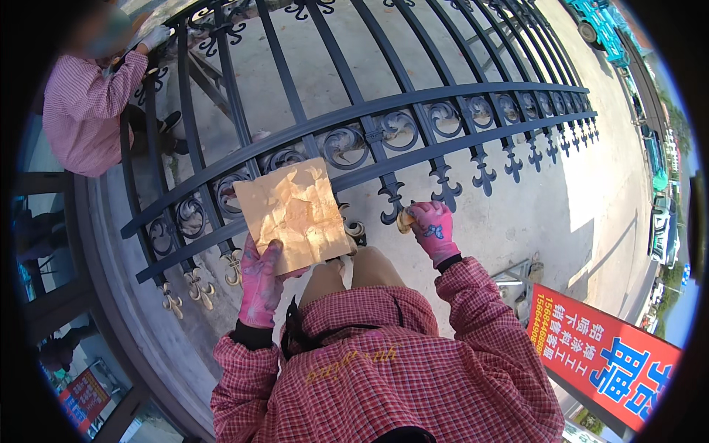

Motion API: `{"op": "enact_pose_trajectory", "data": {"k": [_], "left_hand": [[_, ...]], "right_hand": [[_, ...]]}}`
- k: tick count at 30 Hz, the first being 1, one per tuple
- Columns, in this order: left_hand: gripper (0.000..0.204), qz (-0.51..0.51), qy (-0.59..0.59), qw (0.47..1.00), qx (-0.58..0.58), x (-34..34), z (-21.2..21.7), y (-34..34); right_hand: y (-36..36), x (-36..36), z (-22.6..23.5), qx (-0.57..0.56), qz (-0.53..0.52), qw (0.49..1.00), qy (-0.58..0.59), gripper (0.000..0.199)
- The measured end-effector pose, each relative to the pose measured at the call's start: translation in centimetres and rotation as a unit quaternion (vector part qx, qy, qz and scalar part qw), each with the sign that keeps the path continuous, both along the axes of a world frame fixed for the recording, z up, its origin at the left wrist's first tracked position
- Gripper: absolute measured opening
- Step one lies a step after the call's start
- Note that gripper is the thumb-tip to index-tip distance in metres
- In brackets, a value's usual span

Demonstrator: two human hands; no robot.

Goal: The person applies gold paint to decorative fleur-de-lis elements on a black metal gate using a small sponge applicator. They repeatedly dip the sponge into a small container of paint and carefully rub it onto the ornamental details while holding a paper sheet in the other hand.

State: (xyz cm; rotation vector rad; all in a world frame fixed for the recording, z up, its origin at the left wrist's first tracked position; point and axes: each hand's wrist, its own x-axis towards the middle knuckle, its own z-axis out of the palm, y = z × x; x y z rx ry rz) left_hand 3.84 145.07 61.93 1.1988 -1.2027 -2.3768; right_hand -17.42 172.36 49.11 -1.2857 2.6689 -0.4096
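Observation:
My left hand (260,280), in a pink glove, holds a flat cardboard sheet (293,213) smeared with gold paint, tilted up in front of me. My right hand (433,230), also gloved in pink, pinches a small gold-stained sponge or pad (405,220) against a dark finial tip of the metal fence panel (384,111). The fence panel is dark blue-grey with scrollwork and spear finials. The finials at lower left (198,288) are gold; those to the right are dark.
Another person in a pink checked shirt (87,111) crouches at the far left end of the panel, a gloved hand on a bar. Concrete ground lies under the fence. A red sign (602,354) stands lower right. Parked vehicles line the right rim.

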Motion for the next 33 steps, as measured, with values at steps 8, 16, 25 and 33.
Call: {"op": "enact_pose_trajectory", "data": {"k": [8, 16, 25, 33], "left_hand": [[0.047, -0.024, 0.007, 1.0, 0.009, 1.3, -1.4, -1.1], [0.05, -0.006, 0.013, 1.0, -0.004, 0.3, -1.1, -0.9], [0.048, -0.009, -0.006, 1.0, -0.005, -0.4, -1.1, -0.3], [0.047, 0.026, -0.025, 0.999, 0.005, -0.6, -1.4, 0.2]], "right_hand": [[-0.3, -1.6, -0.3, 0.028, -0.069, 0.997, 0.003, 0.026], [-1.1, -1.1, 0.3, -0.005, -0.092, 0.996, 0.014, 0.028], [-4.0, 2.6, 1.0, -0.068, -0.109, 0.991, -0.037, 0.031], [-2.1, 2.2, -0.6, -0.048, -0.094, 0.994, -0.013, 0.033]]}}
